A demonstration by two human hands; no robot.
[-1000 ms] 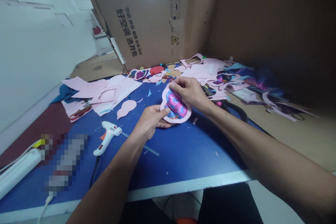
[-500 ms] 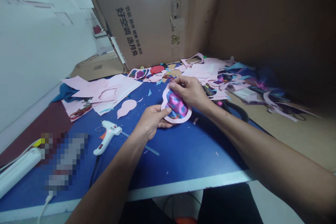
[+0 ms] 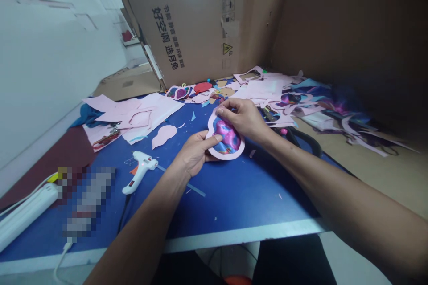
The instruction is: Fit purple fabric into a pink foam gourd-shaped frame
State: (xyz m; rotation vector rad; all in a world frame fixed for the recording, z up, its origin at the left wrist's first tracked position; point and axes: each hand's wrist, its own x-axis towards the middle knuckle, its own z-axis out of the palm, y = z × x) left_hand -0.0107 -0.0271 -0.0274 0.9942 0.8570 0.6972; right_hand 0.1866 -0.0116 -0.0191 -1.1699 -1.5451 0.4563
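Observation:
Between my hands is a pear-shaped craft piece [image 3: 230, 137], with a pale pink border around shiny blue and magenta material. My left hand [image 3: 197, 150] grips its lower left edge, thumb lying over the shiny part and fingers beneath. At the narrow upper end, my right hand [image 3: 243, 118] pinches the border between thumb and fingers. A loose pink pear-shaped cutout [image 3: 164, 136] lies on the blue table to the left. Closer to me, a white hot glue gun [image 3: 141, 170] rests on its side, a clear glue stick poking out behind it under my left arm.
Pink sheets [image 3: 147, 113] lie at the back left, and a heap of pink and coloured scraps [image 3: 267, 91] spreads across the back right. Behind stands a large cardboard box [image 3: 197, 31]. A white power strip [image 3: 28, 216] and a blurred-out object [image 3: 92, 202] are at the left.
My left thumb has slid up and inward over the shiny material, which looks smoother and bulges more. The right hand keeps its pinch. The whole view has shifted slightly.

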